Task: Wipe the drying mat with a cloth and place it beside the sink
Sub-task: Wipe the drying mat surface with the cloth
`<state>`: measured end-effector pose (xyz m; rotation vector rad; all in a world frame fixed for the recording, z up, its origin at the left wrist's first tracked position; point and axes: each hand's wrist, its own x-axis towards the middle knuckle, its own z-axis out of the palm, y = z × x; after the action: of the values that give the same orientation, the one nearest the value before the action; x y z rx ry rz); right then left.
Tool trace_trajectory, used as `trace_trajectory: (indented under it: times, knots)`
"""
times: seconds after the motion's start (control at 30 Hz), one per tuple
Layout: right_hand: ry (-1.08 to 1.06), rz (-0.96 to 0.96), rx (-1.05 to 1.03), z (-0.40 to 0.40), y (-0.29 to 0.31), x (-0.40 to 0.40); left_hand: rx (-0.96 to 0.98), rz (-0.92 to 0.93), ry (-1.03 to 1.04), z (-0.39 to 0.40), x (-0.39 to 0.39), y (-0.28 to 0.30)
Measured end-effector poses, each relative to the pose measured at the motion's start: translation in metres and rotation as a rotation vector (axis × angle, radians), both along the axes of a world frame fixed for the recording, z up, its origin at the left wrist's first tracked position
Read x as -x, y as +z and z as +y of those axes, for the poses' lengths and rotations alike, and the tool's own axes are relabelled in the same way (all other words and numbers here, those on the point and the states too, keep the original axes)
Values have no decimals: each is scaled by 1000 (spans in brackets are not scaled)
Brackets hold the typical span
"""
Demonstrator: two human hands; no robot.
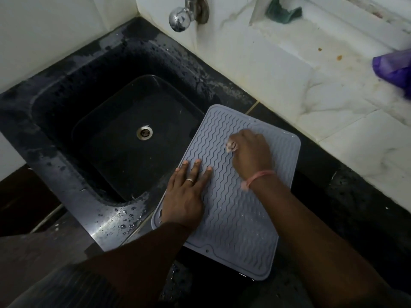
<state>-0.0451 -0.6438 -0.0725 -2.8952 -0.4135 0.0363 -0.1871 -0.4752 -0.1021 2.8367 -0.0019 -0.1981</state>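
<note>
A grey ribbed drying mat (pixel 231 221) lies flat on the dark counter, right of the black sink (pixel 124 138), its left edge hanging slightly over the sink rim. My left hand (pixel 186 192) rests flat on the mat's left side with straight fingers. My right hand (pixel 251 152) is curled around a small pale cloth (pixel 231 146) and presses it on the upper part of the mat. Most of the cloth is hidden inside the fist.
A chrome tap (pixel 180 16) juts out above the sink's back edge. The sink rim (pixel 111 221) is wet with droplets. A green scrub pad (pixel 282 12) and a purple bag (pixel 393 67) sit on the white marble ledge at the right.
</note>
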Motion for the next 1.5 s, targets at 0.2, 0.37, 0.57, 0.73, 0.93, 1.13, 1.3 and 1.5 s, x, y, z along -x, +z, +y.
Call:
trace_trajectory:
  times: [0.2,0.37,0.57,0.73,0.93,1.13,1.3,1.5]
  knots:
    - [107,136,-111,6,-5,135,26,-27,-2,1,1,-2]
    - [174,104,-143,1,-9,170,25,-15,-17,2,1,0]
    - [27,-16,-75,-14,-12,69,8,-33,-9,3,1,-7]
    - [-118,-45,7,-17,-11,-36,2,-29,-17,4,2,-9]
    - [-102,-26,-21,-6,-5,-26,-12,-27,-9,3,0,-7]
    - [-9,70,-72,2,0,99,-14,-49,-3,1,1,-5]
    - [85,199,-120,6,0,183,-17,-5,-40,2,1,0]
    - [-13,270,-403,-2,2,206,24,-35,-31,4,4,-1]
